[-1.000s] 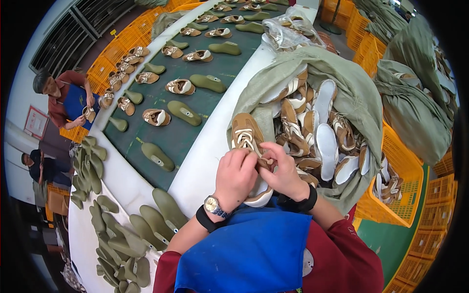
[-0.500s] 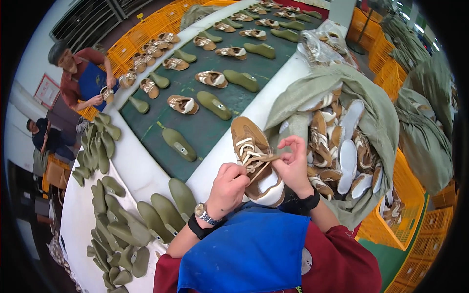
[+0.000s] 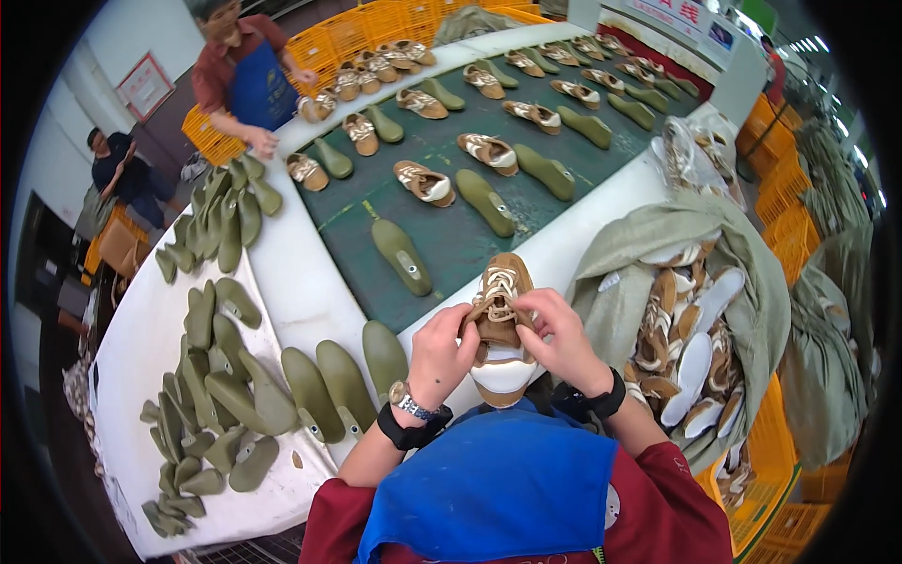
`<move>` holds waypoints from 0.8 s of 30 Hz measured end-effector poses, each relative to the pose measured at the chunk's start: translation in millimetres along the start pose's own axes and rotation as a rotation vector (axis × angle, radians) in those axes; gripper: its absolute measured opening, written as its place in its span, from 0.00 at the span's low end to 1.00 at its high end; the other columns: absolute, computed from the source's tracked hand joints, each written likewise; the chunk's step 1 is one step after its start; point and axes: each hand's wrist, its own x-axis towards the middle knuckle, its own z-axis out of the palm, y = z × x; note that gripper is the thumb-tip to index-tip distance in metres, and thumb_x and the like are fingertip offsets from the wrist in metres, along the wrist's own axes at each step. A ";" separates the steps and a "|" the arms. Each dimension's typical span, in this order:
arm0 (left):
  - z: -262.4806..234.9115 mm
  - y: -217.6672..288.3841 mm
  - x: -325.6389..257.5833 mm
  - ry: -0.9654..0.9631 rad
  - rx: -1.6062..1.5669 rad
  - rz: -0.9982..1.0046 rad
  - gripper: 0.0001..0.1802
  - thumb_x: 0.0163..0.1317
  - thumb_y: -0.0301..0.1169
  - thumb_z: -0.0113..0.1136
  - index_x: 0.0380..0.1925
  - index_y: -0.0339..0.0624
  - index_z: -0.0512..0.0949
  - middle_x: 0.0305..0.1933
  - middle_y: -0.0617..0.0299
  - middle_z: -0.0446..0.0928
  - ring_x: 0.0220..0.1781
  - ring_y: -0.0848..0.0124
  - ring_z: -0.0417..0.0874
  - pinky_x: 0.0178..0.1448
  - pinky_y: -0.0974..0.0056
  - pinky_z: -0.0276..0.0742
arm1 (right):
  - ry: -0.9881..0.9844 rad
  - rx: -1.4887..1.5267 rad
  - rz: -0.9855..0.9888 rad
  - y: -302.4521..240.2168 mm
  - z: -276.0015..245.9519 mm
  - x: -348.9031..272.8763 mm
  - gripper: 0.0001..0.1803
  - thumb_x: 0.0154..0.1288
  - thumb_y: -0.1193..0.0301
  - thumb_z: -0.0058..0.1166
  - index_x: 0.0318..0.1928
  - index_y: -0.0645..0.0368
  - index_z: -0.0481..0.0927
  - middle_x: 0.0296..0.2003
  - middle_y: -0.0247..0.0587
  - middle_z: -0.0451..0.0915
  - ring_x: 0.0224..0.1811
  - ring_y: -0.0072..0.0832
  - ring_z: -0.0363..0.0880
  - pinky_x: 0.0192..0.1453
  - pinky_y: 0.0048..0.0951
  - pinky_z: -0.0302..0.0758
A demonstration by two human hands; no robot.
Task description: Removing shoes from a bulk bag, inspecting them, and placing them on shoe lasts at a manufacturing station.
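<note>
A brown shoe (image 3: 505, 379) with white laces and a white heel is in front of me, toe pointing away. My left hand (image 3: 445, 352) pinches the left edge of its opening, near the tongue. On the opposite edge, my right hand (image 3: 566, 346) grips with thumb and fingers. The opening is spread between both hands, and the laces lie crossed over the upper. Beyond it, a green belt (image 3: 348, 249) carries rows of similar shoes and olive-green shoe lasts. The nearest last on the belt (image 3: 401, 256) has no shoe beside it.
Many loose lasts (image 3: 249, 390) cover the white table (image 3: 122, 442) at left. An open sack (image 3: 742, 244) of shoes stands at right in a yellow crate (image 3: 772, 461). Across the belt, a person in a blue apron (image 3: 258, 99) reaches over its far edge.
Both hands have gone from pulling the laces to holding the shoe's opening, and the shoe is straighter. The co-worker's shoe now lies on the belt. My view has swung left.
</note>
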 end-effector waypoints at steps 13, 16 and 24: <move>-57.9 -44.1 -30.5 0.187 -0.113 -0.358 0.08 0.52 0.23 0.54 0.34 0.34 0.77 0.26 0.50 0.78 0.24 0.60 0.79 0.30 0.64 0.75 | -0.467 0.073 -0.326 6.1 65.3 24.8 0.12 0.51 0.88 0.43 0.29 0.60 0.77 0.40 0.40 0.61 0.38 0.29 0.69 0.37 0.25 0.72; -72.5 -56.9 -33.3 0.179 -0.093 -0.412 0.09 0.53 0.23 0.54 0.35 0.34 0.76 0.27 0.50 0.78 0.25 0.59 0.80 0.31 0.62 0.75 | -0.409 -0.025 -0.258 -6.8 81.8 40.5 0.11 0.54 0.81 0.50 0.39 0.55 0.78 0.40 0.42 0.64 0.38 0.31 0.73 0.37 0.28 0.74; -96.4 -121.9 -31.3 0.238 0.229 -0.394 0.13 0.53 0.25 0.56 0.40 0.36 0.71 0.34 0.48 0.77 0.34 0.52 0.79 0.37 0.56 0.76 | -0.630 -0.391 -0.259 -16.5 145.3 90.6 0.22 0.49 0.58 0.64 0.45 0.52 0.76 0.41 0.42 0.68 0.36 0.40 0.76 0.38 0.35 0.75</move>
